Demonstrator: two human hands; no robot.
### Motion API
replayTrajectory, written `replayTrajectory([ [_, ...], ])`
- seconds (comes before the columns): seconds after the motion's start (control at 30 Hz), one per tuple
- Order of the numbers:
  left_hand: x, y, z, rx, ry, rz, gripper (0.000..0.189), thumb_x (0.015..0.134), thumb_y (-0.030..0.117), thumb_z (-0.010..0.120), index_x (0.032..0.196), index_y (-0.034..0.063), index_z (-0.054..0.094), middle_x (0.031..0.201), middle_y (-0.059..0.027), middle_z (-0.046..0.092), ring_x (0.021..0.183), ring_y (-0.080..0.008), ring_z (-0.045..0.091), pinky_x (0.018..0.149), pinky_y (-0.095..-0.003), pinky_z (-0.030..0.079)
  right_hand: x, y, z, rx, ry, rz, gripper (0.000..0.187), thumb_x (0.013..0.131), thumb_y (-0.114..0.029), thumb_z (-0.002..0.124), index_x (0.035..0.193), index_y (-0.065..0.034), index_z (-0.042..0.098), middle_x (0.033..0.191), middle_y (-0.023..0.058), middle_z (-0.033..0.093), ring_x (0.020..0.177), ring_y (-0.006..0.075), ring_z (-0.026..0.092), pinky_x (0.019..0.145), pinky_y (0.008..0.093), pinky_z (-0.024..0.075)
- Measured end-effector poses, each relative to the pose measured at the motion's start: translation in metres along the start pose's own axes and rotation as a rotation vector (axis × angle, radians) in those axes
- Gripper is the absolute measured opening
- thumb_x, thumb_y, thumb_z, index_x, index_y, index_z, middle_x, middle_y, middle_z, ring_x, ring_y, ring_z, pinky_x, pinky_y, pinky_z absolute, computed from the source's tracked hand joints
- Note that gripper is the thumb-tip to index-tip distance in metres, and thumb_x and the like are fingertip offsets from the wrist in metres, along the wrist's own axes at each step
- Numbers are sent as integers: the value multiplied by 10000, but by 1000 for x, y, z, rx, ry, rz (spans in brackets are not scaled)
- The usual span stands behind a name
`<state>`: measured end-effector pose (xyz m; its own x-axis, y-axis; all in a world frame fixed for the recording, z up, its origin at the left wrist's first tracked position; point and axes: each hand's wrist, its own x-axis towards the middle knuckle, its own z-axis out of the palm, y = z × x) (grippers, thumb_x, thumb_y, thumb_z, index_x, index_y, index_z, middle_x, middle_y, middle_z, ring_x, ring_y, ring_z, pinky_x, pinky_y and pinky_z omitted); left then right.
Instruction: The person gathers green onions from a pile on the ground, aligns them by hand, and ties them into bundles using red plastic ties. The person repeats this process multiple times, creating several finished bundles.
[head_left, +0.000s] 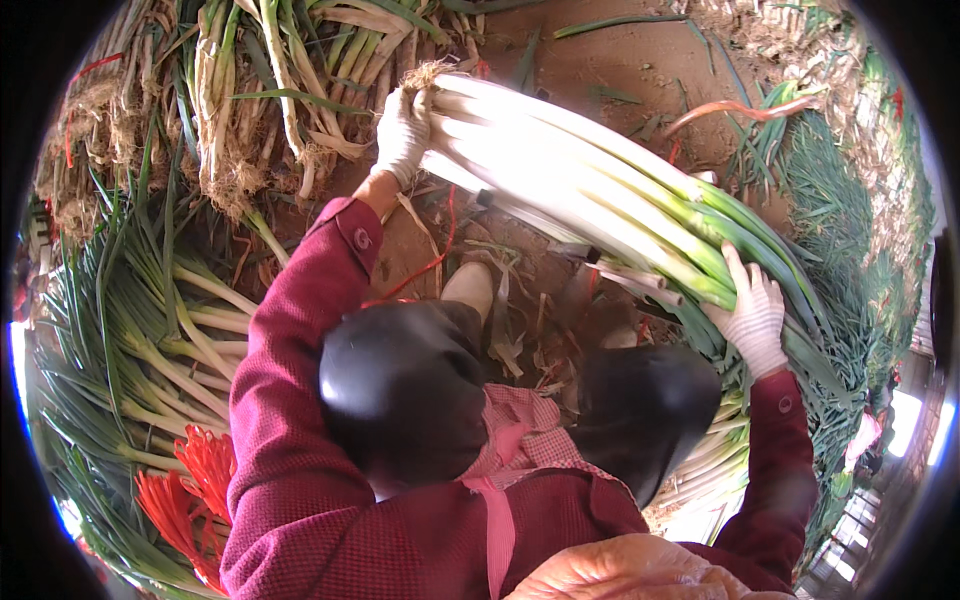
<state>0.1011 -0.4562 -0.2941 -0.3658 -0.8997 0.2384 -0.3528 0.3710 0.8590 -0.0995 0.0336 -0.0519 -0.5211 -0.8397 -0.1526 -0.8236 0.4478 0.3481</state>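
Observation:
A thick bundle of large green onions (570, 172) lies slantwise in front of me, its white stalks bright in the sun. My left hand (403, 135), in a white knit glove, grips the root end, with the hairy roots showing above it. At the other end my right hand (750, 311), gloved the same way, clasps the stalks where they turn green; its thumb side is partly hidden. Beneath the bundle, a few more stalks (637, 281) and a dark bar or strap show, partly covered.
Unpeeled green onions (240, 120) with dry roots are heaped at upper left. More onions (187, 330) lie left, beside red plastic ties (187, 495). Stacked onions (840, 187) line the right side. Red strands (442, 247) and leaf scraps litter the soil (585, 60) near my knees.

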Motion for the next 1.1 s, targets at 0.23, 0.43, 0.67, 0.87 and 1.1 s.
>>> replayTrajectory([
  [0.23, -4, -7, 14, 0, 275, 348, 349, 1022, 296, 652, 1297, 88, 600, 1181, -176, 663, 1077, -387, 646, 962, -450, 527, -8, 1, 38, 103, 98, -29, 1020, 678, -469, 882, 1546, -124, 472, 1070, 131, 574, 992, 340, 593, 842, 481, 473],
  [0.43, 23, -12, 12, -273, -122, -7, 529, 1036, 275, 667, 1522, 130, 518, 1428, -112, 644, 1294, -205, 597, 1100, -340, 467, 7, -8, 25, 86, 126, -62, 967, 665, -445, 893, 1482, -93, 515, 1276, 157, 564, 1163, 373, 551, 967, 512, 443],
  [0.67, 26, -19, 13, -456, -166, -42, 368, 1068, 201, 626, 1412, 71, 649, 1258, -44, 725, 1096, -101, 637, 994, -261, 511, 26, -16, 37, 131, 203, -227, 875, 674, -382, 910, 1407, -69, 549, 1503, 169, 486, 1349, 398, 471, 1133, 531, 395],
  [0.87, 20, -12, 8, -470, -149, -30, 382, 1068, 228, 634, 1402, 45, 654, 1274, -76, 734, 1140, -123, 650, 1021, -267, 507, 40, -3, 4, 209, -13, -271, 824, 700, -196, 872, 1439, -48, 540, 1507, 166, 490, 1368, 402, 463, 1146, 500, 407],
  [1.1, 17, -16, 8, -505, -164, -108, 365, 1076, 212, 618, 1406, 62, 655, 1205, -65, 752, 1082, -90, 646, 974, -255, 516, 75, -2, -19, 355, 81, -305, 491, 906, -119, 622, 1382, -4, 586, 1355, 168, 629, 1203, 376, 587, 1071, 482, 451],
])
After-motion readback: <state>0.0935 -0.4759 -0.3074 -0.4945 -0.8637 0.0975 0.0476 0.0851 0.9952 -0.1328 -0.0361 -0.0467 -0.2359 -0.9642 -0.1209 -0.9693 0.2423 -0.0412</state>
